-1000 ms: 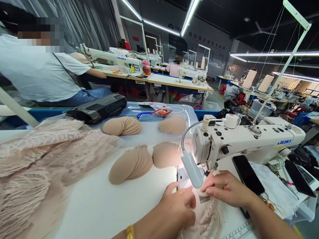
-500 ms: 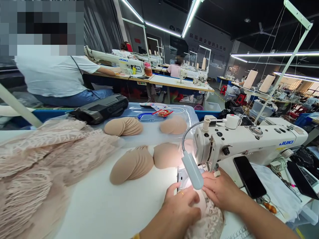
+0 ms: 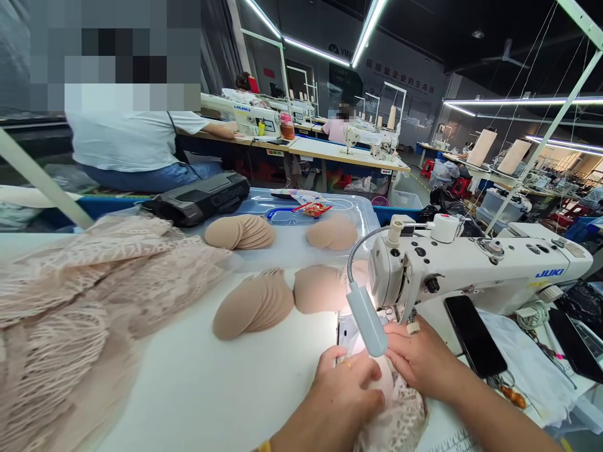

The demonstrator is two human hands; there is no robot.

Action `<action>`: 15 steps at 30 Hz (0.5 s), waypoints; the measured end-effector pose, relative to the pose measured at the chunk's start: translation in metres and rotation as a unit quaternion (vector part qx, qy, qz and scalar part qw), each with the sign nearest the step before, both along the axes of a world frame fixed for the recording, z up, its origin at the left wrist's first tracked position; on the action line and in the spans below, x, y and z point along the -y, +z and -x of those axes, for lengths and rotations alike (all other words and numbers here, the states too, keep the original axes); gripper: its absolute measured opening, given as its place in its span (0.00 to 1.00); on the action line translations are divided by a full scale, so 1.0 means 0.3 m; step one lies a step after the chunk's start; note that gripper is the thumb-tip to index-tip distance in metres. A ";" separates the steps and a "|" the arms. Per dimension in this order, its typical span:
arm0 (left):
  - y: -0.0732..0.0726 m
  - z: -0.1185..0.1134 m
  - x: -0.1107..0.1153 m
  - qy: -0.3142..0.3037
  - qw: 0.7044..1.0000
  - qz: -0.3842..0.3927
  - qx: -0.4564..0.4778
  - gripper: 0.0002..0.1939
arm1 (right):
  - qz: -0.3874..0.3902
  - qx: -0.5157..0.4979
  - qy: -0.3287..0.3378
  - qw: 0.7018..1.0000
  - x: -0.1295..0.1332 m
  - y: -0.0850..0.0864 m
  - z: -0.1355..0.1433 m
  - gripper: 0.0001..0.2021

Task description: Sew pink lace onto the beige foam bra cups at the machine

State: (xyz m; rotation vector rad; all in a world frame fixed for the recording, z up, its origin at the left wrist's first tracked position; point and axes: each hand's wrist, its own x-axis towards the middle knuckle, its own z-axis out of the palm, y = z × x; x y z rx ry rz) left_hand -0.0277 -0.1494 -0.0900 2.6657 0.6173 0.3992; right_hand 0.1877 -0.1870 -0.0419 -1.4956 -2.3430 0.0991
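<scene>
One lace piece (image 3: 402,414) is set at the needle end of the sewing machine (image 3: 475,260), apparently steadied by the half-curled left hand (image 3: 346,392) and the flatter right hand (image 3: 421,358); whether either pinches it cannot be told. The lamp (image 3: 368,320) is angled low, presumably for light.

White table (image 3: 188,389): lace (image 3: 56,307), beige cups (image 3: 245,307), sewing machine (image 3: 475,267).

Near machine (image 3: 475,254) and far machine (image 3: 257,118) read "JUKI"; wall (image 3: 419,68), "YIN" plus Chinese.
</scene>
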 end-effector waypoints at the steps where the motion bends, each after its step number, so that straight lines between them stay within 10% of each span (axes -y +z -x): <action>1: -0.003 0.000 0.000 0.007 1.000 -0.004 -0.004 0.10 | 0.001 0.003 0.000 1.000 0.000 0.000 -0.001 0.08; 9: -0.040 0.004 -0.027 -0.005 0.998 -0.048 -0.029 0.08 | 0.012 0.029 -0.012 0.999 0.001 -0.008 -0.007 0.09; 15: 0.070 0.026 -0.062 -0.048 0.997 -0.063 -0.025 0.07 | 0.012 0.038 -0.020 0.999 0.001 -0.011 -0.010 0.10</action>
